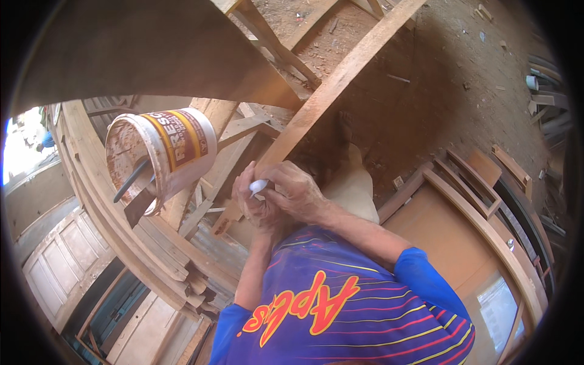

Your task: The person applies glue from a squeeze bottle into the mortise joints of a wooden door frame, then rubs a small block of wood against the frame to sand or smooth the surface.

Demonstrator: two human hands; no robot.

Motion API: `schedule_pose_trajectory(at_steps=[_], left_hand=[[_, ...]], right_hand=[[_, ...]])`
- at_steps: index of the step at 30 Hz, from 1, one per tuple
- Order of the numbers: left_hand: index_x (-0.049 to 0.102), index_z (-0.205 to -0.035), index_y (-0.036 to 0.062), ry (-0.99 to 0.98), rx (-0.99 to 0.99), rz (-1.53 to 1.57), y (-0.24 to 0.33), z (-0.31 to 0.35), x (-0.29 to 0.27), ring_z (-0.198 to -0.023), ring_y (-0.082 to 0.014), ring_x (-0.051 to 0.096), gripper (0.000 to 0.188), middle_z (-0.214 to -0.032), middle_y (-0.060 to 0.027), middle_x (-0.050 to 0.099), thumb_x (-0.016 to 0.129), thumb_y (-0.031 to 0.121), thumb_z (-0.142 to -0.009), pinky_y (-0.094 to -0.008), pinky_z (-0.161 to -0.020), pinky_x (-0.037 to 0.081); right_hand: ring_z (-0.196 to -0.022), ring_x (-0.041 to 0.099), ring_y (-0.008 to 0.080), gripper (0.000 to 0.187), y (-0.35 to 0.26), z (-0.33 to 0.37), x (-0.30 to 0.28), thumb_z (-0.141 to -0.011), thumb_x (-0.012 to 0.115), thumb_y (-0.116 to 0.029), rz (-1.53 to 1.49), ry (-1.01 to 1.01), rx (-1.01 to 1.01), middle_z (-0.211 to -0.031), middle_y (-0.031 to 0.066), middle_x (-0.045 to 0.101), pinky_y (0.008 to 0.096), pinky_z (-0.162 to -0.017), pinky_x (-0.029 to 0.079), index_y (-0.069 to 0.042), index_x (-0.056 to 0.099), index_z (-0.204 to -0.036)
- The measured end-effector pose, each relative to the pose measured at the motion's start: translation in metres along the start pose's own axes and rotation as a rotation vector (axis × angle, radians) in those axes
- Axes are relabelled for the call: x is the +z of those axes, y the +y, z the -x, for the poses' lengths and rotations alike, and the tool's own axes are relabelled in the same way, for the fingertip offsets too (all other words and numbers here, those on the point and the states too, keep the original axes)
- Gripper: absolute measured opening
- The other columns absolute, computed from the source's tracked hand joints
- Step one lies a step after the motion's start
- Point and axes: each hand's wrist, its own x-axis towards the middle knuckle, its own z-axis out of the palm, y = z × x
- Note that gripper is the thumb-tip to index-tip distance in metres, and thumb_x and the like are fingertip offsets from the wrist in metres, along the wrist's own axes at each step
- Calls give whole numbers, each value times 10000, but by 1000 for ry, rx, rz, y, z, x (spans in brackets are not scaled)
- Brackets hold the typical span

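Drawn together in front of the striped shirt (359, 304), with barely any gap between: left hand (248, 204) half curled, fingers bent up around the far side, and right hand (298, 191) folded in from the right, thumb and forefinger brought close on a small white piece (258, 185). Apparently pinched at the right fingertips; whether also gripped by the left, cannot tell, with the inner fingers overlapping. Just off the right fingertips and directly above the left palm, so about equally near to both. Long axis slanting from the right fingers down toward the left palm, narrow tip at the left-hand end. Just beyond both hands, a long wooden beam (340, 79), running away and rightward. Well to the left of the left hand, a tilted white bucket (198, 143) with a dark-handled tool (132, 180) in its mouth. Behind and right of the right hand, past the forearm, a framed brown panel (450, 237).
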Motion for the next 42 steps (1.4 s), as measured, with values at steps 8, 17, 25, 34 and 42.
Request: schedule_pose_trajectory(at_steps=[8,17,25,34,42], left_hand=[[504,-1481,6,18,15,-99,6,-10,-5,-1311,-310,594,603,-1376,-165,646,778,156,-964,-431,-1065,492],[481,-1529,42,-82,-53,-214,31,-24,-16,-1231,-347,617,724,-1323,-156,672,810,246,-916,-490,-1098,407],[502,-1511,77,-344,4,-177,23,-58,3,-1131,-428,643,685,-1237,-217,666,800,219,-911,-525,-944,488],[538,-1461,98,-336,42,-153,30,-76,18,-1085,-348,686,620,-1196,-158,702,784,250,-912,-480,-935,515],[568,-1435,104,-256,26,-164,34,-73,20,-1081,-336,691,590,-1182,-131,720,780,268,-909,-473,-914,523]], right_hand=[[-965,740,340,329,-13,2,-21,-857,807,-35,-104,123,-89,-1081,137,746,413,-848,593,-29,678,-1160],[-909,746,159,306,-10,30,-75,-949,750,-9,56,260,36,-1099,114,731,310,-814,610,-28,600,-1215],[-903,713,123,285,-25,3,-116,-1006,752,-131,-245,404,344,-1038,62,729,282,-823,585,26,688,-1234],[-768,667,105,309,-35,0,-140,-1058,694,-264,-25,305,274,-940,57,712,269,-730,548,10,695,-1200],[-734,653,89,266,-31,15,-146,-1073,666,-230,85,275,366,-914,46,699,260,-699,548,16,679,-1174]])
